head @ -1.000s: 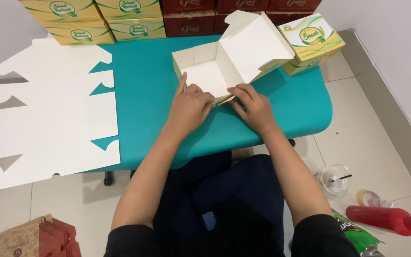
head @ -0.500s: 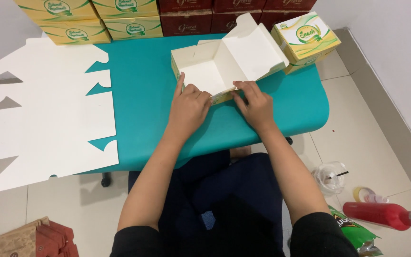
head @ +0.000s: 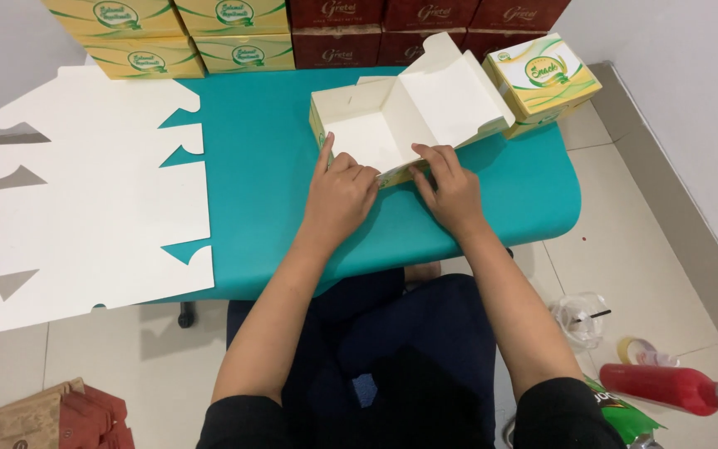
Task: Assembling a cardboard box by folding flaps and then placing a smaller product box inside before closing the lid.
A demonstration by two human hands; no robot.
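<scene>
Open white cardboard box (head: 384, 137), empty inside, both hands on its near wall

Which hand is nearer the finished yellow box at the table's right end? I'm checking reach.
Right. The right hand presses the open box's front edge, just below-left of the finished yellow box. The left hand sits farther left, at that edge's other end.

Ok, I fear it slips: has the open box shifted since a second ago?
No. The open box keeps its raised lid beside the closed yellow box, as before.
</scene>
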